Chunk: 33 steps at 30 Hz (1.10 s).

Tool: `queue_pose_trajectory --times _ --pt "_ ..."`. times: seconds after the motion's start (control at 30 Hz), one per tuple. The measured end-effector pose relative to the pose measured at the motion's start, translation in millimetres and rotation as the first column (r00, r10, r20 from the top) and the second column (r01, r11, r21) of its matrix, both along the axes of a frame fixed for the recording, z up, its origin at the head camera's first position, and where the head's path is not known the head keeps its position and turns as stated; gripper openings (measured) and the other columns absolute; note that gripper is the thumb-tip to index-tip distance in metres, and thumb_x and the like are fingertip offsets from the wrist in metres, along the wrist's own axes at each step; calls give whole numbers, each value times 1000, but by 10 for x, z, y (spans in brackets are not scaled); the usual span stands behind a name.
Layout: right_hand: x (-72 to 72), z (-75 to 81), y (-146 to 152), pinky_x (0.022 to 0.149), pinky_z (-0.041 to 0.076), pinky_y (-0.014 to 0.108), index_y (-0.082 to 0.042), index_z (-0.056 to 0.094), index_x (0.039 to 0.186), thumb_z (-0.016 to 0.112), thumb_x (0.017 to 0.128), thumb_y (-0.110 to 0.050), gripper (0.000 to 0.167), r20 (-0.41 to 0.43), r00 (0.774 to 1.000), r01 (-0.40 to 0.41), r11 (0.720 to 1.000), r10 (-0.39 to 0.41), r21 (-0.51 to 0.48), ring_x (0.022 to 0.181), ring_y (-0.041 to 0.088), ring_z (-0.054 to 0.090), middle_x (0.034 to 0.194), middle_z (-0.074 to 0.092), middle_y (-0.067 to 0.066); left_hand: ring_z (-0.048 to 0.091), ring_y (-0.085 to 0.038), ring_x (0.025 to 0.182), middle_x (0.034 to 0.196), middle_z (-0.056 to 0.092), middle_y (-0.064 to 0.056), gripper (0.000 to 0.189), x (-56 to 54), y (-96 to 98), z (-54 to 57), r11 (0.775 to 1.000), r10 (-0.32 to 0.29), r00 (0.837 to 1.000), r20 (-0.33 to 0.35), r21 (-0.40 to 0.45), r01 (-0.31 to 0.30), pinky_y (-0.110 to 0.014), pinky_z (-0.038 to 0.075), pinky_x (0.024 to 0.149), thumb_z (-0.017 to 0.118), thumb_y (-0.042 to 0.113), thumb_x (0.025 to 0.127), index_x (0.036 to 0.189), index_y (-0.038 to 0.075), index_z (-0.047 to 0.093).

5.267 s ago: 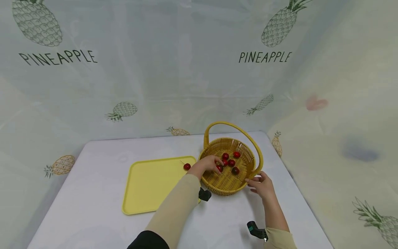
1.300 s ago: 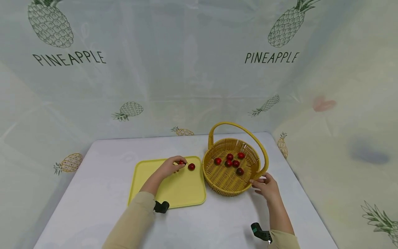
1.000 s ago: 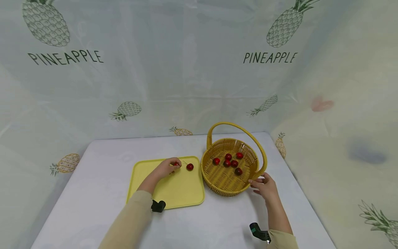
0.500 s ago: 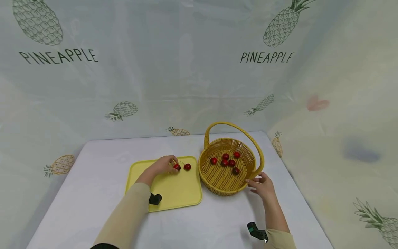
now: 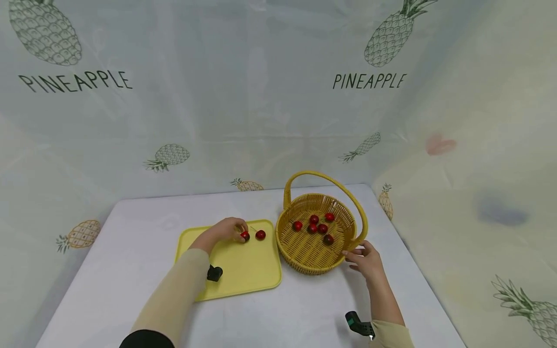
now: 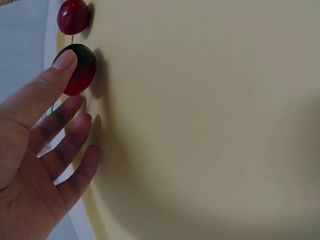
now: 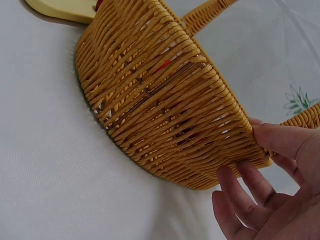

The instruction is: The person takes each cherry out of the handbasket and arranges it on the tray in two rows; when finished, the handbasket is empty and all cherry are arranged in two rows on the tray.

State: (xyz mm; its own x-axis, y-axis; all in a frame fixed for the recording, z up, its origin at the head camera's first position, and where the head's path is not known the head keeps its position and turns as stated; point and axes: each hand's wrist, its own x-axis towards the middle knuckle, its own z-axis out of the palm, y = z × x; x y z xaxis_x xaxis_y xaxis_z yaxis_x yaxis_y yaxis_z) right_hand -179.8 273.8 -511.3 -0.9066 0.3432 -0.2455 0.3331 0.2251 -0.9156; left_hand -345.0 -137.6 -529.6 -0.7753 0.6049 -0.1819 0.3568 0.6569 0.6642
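My left hand (image 5: 228, 229) is over the yellow tray (image 5: 243, 278), pinching a dark red cherry (image 6: 79, 70). In the left wrist view the thumb lies on its near side, and the other fingers are spread behind and below. A second cherry (image 5: 260, 235), with a stem, lies on the tray just to the right. My right hand (image 5: 366, 261) holds the rim of the yellow wicker basket (image 7: 165, 100) near the foot of its handle, thumb on top and fingers against the outer wall. Inside the basket lie several cherries (image 5: 322, 228).
The tray and basket stand side by side on a white-covered table (image 5: 143, 241). The tall basket handle (image 5: 330, 180) arches over the basket. Behind the table hangs a curtain (image 5: 261, 121) printed with pineapples.
Five seconds ago my left hand was in the basket at a cherry; that cherry now lies there released. The hand moved left to the tray and took another cherry. My right hand stayed put.
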Motion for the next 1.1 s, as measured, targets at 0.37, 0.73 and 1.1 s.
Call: queue_pose_trajectory --times 0.37,0.73,1.1 --pt "-20 -9 3 71 57 37 -3 51 126 75 87 -11 47 1 1000 -4 1000 4 -1 82 22 69 101 61 12 48 -20 91 97 60 -1 17 -36 3 16 993 -114 993 3 -14 114 -38 40 85 77 10 85 100 8 70" --pt "-21 6 -1 72 56 37 -2 48 130 74 88 -11 50 6 1000 -7 1000 7 -9 87 25 69 102 60 13 52 -23 102 109 64 -4 18 -42 -18 -6 991 -134 991 -8 -3 134 -43 40 93 74 11 87 105 8 72" --pt "-15 -13 17 71 56 37 -2 49 129 73 88 -9 49 3 1000 -4 1000 4 -21 86 26 69 100 59 11 49 -27 108 116 60 -6 28 -18 -25 -10 995 -96 995 -5 -6 96 -45 39 95 79 13 84 111 8 71"
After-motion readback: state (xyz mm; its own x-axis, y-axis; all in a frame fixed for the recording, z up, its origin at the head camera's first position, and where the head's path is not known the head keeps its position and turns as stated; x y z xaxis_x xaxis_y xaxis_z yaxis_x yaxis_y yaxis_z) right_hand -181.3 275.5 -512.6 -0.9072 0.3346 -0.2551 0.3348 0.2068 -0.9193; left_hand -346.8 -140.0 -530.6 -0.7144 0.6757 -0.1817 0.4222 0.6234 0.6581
